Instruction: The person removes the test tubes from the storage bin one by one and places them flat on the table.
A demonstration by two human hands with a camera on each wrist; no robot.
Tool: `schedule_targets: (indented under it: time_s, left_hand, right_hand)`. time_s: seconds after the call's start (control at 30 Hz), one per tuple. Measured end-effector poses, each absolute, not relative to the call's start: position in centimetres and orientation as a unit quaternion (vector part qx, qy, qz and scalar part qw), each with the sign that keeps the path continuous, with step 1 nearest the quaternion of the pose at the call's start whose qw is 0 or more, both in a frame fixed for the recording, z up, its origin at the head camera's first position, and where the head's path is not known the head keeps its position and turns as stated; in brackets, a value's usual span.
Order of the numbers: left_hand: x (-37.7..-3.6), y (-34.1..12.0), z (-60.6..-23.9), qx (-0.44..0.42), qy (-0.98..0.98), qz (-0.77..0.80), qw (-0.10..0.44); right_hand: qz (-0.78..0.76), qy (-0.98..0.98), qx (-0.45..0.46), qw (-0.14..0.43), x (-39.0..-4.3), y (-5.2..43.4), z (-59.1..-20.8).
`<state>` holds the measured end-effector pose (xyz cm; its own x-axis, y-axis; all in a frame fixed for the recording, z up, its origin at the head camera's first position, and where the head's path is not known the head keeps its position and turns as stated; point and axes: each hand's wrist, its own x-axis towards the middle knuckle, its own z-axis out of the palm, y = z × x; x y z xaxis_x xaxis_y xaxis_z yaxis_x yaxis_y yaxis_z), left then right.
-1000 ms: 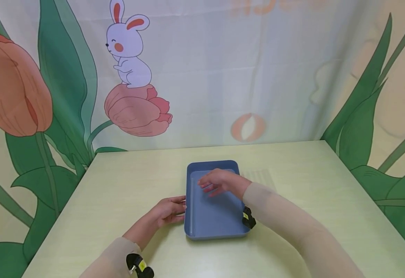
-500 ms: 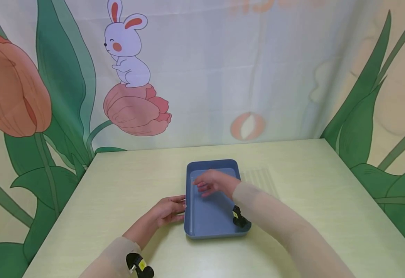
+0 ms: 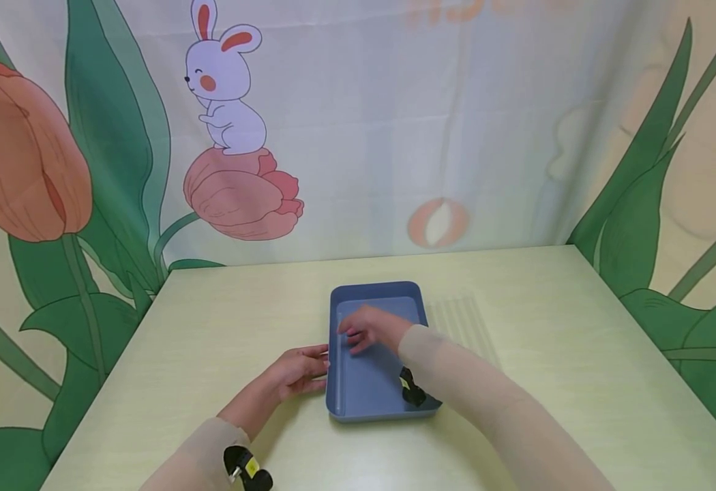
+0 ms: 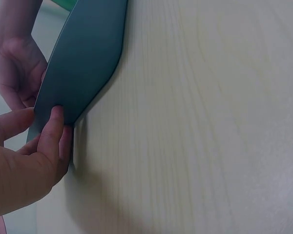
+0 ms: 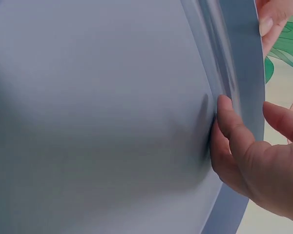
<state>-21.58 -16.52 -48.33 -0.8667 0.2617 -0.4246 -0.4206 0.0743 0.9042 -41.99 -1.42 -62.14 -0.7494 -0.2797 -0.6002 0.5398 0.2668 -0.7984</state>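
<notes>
A blue rectangular tray (image 3: 389, 382) stands on the table. Inside it, along its left wall, lies a long clear glossy strip (image 5: 217, 53). My left hand (image 3: 299, 372) rests against the tray's left side. In the left wrist view, fingertips (image 4: 56, 113) touch the outer wall, with the thumb at the rim. My right hand (image 3: 370, 331) is over the tray, reaching to its left side. In the right wrist view, its fingertips (image 5: 223, 105) are right at the clear strip, while the thumb stands apart, close to the rim.
A faint, clear ribbed piece (image 3: 465, 324) lies on the pale wooden table (image 3: 579, 354), right of the tray. Behind the table hangs a cloth backdrop (image 3: 358, 136) printed with a rabbit and tulips. Each sleeve carries a black wrist camera (image 3: 249, 467).
My right hand has moved left and slightly nearer across the tray, to the clear strip by the left wall. The left hand and the tray stay in place.
</notes>
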Motion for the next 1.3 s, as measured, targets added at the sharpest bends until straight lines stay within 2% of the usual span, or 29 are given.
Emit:
schedule_targets:
  time_s: [0.1, 0.37, 0.53, 0.63, 0.97, 1.17, 1.3]
  left_hand:
    - [-21.6, -16.5, -48.4, -0.060, 0.687, 0.678, 0.255]
    - [-21.6, -16.5, -48.3, -0.060, 0.685, 0.680, 0.254]
    - [-21.6, -16.5, -48.3, -0.063, 0.687, 0.678, 0.255]
    - [-21.6, -16.5, -48.3, -0.061, 0.689, 0.675, 0.257]
    - [-21.6, -16.5, -48.1, -0.060, 0.690, 0.674, 0.257]
    - [-21.6, -16.6, -48.2, -0.062, 0.688, 0.676, 0.256]
    - [-21.7, -16.6, -48.2, -0.062, 0.688, 0.676, 0.257]
  right_hand:
    - [-0.604, 0.716, 0.100, 0.336, -41.9, -1.8, -62.1]
    - [-0.623, 0.703, 0.122, 0.320, -49.5, -3.9, -73.6]
    - [-0.618, 0.713, 0.130, 0.304, -51.2, -4.9, -77.0]
    - [-0.607, 0.727, 0.129, 0.296, -50.7, -5.1, -76.6]
    - [-0.605, 0.741, 0.137, 0.258, -46.6, -4.7, -71.5]
    - [-0.608, 0.742, 0.134, 0.248, -45.8, -4.8, -70.6]
    - [-0.600, 0.751, 0.131, 0.244, -42.7, -4.5, -66.3]
